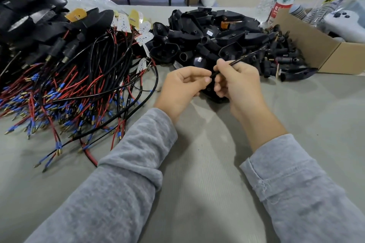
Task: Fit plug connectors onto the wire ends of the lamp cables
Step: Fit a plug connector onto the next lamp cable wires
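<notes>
left hand (183, 87) pinches wire end | right hand (235, 79) grips cable (248, 56) at frame centre | risk: hidden tip misses plug, slips

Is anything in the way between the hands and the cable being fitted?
Nothing visible: the right hand pinches the thin black cable, and the left hand meets its near end. What the left fingers hold is hidden.
</notes>
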The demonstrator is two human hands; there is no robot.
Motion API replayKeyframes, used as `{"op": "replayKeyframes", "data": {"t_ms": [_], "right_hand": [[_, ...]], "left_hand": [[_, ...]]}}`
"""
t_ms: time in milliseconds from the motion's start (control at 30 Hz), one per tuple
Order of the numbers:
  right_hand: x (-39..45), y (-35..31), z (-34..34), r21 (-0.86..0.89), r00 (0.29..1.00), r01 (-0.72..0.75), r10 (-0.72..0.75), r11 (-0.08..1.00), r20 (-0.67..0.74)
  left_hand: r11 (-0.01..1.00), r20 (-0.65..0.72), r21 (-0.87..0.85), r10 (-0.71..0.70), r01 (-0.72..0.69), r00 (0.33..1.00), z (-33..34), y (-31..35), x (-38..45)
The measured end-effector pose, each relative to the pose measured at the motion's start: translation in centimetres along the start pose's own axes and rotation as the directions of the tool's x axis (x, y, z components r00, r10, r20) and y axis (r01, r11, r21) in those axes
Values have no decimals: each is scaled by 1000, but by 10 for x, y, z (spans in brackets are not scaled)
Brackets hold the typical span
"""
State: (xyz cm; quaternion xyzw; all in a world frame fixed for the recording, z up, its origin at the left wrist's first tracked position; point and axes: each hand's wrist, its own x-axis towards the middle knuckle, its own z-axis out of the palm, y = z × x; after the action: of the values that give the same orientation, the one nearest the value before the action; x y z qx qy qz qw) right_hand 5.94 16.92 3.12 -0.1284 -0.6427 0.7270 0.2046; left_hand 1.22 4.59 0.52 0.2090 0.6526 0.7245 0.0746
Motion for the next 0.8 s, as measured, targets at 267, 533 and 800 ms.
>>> {"op": "replayKeyframes", "data": {"t_ms": [267,533,800], "right_hand": [[3,0,-4,117,952,96,-57,988,-302],[4,5,-3,87,946,21,9,996,-324],[-3,7,9,216,998,-54,58,975,-11]], "left_hand": [[943,-260,330,40,50,965,-1,-6,2],[792,-148,606,22,73,989,4,-5,-5],[996,-366,89,2,32,931,-7,-5,5]]}}
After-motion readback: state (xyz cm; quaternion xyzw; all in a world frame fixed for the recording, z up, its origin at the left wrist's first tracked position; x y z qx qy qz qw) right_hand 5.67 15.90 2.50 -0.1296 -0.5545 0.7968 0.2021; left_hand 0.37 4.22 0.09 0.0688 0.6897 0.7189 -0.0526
